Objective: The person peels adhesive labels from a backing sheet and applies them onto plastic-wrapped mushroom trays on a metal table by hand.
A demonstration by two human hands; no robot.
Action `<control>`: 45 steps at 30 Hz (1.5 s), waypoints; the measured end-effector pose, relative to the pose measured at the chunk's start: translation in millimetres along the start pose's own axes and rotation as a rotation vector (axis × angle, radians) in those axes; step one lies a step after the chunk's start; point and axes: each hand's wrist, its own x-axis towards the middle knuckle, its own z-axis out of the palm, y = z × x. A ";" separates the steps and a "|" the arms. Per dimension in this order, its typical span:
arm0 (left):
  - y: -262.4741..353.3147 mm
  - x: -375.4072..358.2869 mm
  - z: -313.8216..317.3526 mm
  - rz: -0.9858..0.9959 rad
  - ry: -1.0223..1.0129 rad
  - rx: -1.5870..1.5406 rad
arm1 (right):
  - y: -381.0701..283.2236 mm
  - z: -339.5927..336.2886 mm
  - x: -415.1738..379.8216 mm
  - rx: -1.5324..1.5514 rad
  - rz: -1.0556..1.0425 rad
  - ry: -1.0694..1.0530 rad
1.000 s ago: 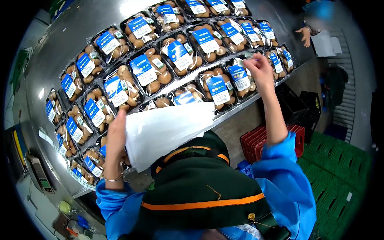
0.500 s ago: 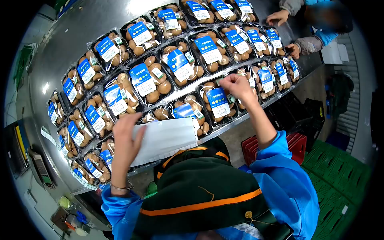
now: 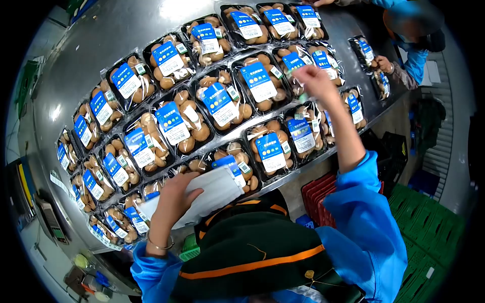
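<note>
Rows of black trays of brown mushrooms, film-wrapped with blue-and-white labels, cover the metal table. My left hand grips a white paper sheet, its thumb over the top; the sheet overlaps a mushroom tray in the near row. My right hand is raised over the right side of the rows with fingers pinched. Small green-and-white bits, apparently stickers, show by the fingertips, partly blurred. Just beneath that hand lies a mushroom tray bearing a small green-and-white sticker beside its big label.
Across the table, a co-worker's hand touches a mushroom tray set apart at the right end. Red crates and green crates stand on the floor at right. A strip of small labels runs along the left table edge.
My right hand has moved up and slightly right, away from the near row. My left hand has shifted right and down with the sheet, now tilted. At the right end, two trays now sit apart.
</note>
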 end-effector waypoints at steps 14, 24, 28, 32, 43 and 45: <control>13.9 2.0 -5.5 -0.051 0.083 -0.107 | 55.1 66.0 -76.4 -0.647 -0.011 -0.165; 5.1 -11.3 -4.9 0.010 0.159 -0.094 | -7.5 62.5 -52.3 -1.265 -0.005 -0.406; 6.0 -18.0 -10.4 -0.079 0.152 -0.135 | -11.7 -5.9 36.5 -0.170 -0.248 -0.001; 19.3 -10.3 -20.4 -0.121 0.126 -0.190 | -0.8 -33.7 106.5 0.021 -0.106 -0.033; 97.9 41.9 -84.5 0.009 0.302 0.138 | -40.9 -13.2 9.1 0.243 -0.034 -0.414; 125.5 63.9 -84.0 0.211 0.348 0.385 | -43.3 7.4 -37.8 0.703 -0.182 -0.786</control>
